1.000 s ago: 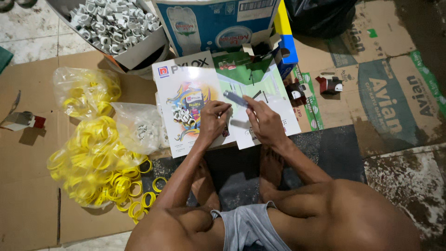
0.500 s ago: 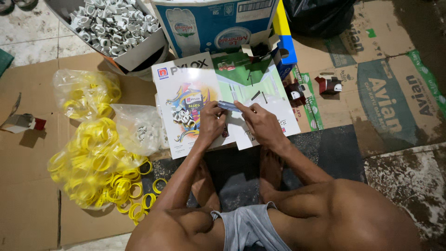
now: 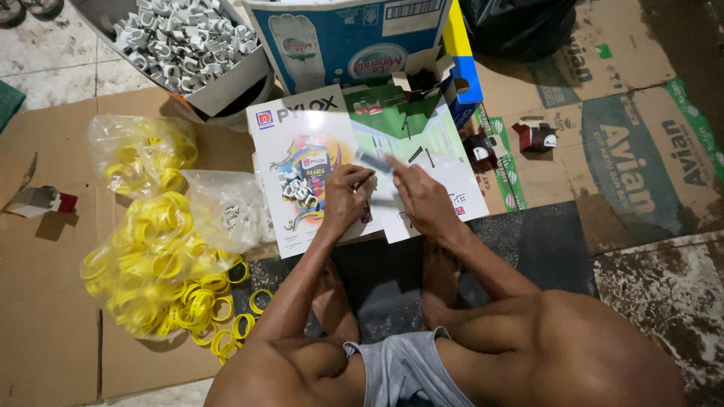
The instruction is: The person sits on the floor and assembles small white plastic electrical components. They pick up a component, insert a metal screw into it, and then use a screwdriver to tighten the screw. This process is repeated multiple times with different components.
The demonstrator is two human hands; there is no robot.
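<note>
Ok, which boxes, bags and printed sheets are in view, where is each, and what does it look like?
Blue carton: top centre, upright, white bottle picture.
White printed sheet: under the left hand, colourful swirl.
Green and white sheet: beside the right hand.
Clear bag of yellow rings: left.
Clear bag of white parts: beside it.
Small dark red-and-white box: right, open.

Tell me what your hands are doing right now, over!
Left hand pinching a small white piece, fingers closed. Right hand holding a blurred blue-grey tool. Both over the printed cardboard sheet. Small white clips lie beside the left hand.
</note>
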